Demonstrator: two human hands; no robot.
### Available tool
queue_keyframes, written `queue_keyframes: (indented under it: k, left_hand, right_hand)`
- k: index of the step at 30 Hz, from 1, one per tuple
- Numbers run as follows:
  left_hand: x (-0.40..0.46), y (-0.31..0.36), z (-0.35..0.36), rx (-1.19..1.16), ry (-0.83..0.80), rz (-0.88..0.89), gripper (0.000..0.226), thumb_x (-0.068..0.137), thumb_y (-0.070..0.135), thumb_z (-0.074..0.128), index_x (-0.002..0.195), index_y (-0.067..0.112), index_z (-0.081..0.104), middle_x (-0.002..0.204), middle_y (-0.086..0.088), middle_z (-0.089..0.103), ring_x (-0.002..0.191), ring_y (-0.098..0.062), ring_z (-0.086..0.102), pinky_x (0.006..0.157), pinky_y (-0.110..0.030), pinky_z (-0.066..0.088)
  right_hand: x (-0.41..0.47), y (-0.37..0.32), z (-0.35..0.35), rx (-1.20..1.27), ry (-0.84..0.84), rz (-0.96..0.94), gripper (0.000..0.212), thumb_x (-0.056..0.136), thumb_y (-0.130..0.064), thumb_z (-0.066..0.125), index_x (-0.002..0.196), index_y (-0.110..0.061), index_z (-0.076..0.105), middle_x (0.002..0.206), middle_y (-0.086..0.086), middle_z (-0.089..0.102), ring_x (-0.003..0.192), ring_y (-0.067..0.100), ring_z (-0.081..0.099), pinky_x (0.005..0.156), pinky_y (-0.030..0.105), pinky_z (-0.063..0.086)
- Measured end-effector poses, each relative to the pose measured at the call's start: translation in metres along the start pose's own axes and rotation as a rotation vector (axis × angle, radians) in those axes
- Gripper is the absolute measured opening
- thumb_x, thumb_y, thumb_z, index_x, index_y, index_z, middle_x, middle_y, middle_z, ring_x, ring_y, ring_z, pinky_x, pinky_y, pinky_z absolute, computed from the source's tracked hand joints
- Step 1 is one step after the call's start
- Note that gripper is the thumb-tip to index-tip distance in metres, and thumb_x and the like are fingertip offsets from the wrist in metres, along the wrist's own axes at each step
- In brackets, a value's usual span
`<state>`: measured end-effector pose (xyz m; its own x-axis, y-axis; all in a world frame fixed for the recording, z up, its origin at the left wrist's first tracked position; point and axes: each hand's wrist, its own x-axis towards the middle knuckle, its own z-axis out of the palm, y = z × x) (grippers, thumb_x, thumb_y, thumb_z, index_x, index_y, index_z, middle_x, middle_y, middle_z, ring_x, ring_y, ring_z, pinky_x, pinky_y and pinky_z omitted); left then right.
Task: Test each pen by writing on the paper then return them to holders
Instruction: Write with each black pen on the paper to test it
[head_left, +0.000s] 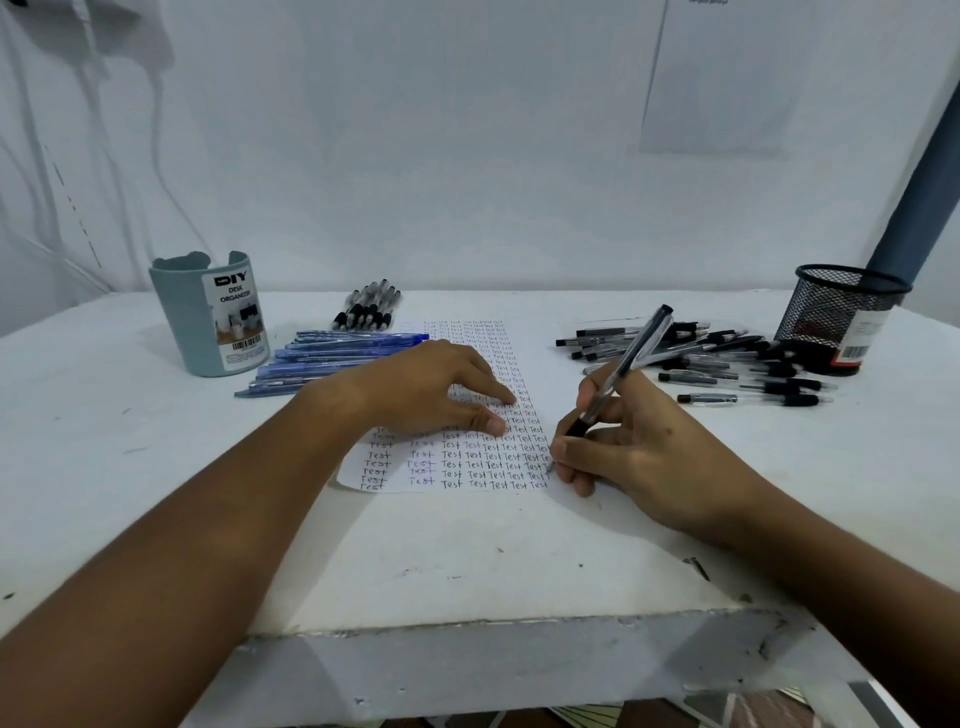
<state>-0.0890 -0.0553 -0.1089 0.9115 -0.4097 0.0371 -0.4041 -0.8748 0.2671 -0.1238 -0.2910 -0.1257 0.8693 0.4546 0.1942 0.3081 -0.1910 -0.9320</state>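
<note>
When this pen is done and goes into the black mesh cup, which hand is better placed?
Probably the right hand: it already grips the pen, and the mesh cup stands on its side. The left hand rests on the paper.

On the white tabletop (467, 545), the left hand (431, 387) presses flat on the paper (467, 457) filled with "Test" rows. The right hand (623, 441) pinches a clear black pen (621, 369), tip at the paper's right edge. Blue pens (332, 358) lie beside a grey organizer (208, 322) far left; black pens (727, 364) lie by a mesh holder (836, 317) far right.
</note>
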Motion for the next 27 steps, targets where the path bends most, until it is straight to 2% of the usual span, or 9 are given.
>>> queue_keyframes:
  k: [5,9,18,27]
  left_hand:
    - [-0.0004,0.0002,-0.0003,-0.023,0.007,-0.006,0.054,0.074,0.065,0.055,0.123,0.045,0.06,0.133,0.017,0.05,0.123,-0.002,0.041,0.099,-0.022,0.03]
    - [0.0003,0.0002,-0.0003,-0.024,0.01,-0.001,0.047,0.079,0.059,0.059,0.123,0.044,0.06,0.132,0.017,0.05,0.121,-0.001,0.041,0.095,-0.02,0.028]
    - [-0.0004,0.0002,0.0,-0.027,0.007,-0.004,0.055,0.072,0.066,0.054,0.122,0.045,0.06,0.132,0.018,0.05,0.117,0.003,0.039,0.095,-0.02,0.027]
    - [0.0002,0.0001,-0.0001,-0.023,0.006,-0.003,0.051,0.076,0.063,0.057,0.123,0.044,0.061,0.132,0.018,0.049,0.119,0.002,0.039,0.096,-0.019,0.027]
  right_hand:
    - [0.0,-0.0014,-0.003,0.108,0.011,0.011,0.032,0.084,0.012,0.064,0.096,-0.007,0.041,0.076,0.022,0.063,0.059,0.031,0.055,0.06,0.037,0.047]
    - [0.0012,0.0016,-0.0018,0.043,-0.014,-0.005,0.033,0.084,0.01,0.065,0.095,-0.009,0.041,0.076,0.015,0.064,0.063,0.032,0.057,0.061,0.038,0.048]
    - [0.0017,0.0015,-0.0035,0.093,0.008,0.007,0.033,0.083,0.011,0.065,0.094,-0.009,0.042,0.077,0.018,0.064,0.064,0.037,0.055,0.062,0.042,0.045]
    - [0.002,0.0018,-0.0043,0.161,0.017,0.017,0.035,0.081,0.016,0.063,0.092,-0.009,0.042,0.074,0.018,0.062,0.063,0.035,0.054,0.056,0.038,0.044]
